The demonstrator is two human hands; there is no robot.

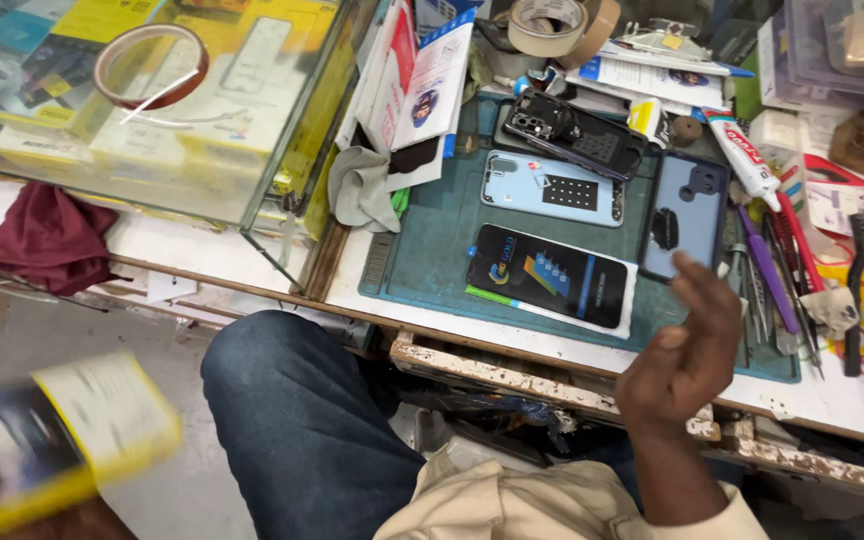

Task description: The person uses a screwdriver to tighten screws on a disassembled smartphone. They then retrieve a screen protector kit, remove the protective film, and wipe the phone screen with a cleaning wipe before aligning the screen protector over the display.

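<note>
Glossy cardboard box (57, 440), matt rubber mat (432, 240)

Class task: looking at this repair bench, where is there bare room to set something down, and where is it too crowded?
Free: the green mat between the grey cloth and the dark screen package, and the white strip below it. Crowded: the tools at right and the clutter behind the phone back cover.

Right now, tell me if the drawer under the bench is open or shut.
Open. The drawer is pulled out past the bench edge, its chipped front rim toward the knee, clutter showing inside. The right hand hovers empty above it.
</note>
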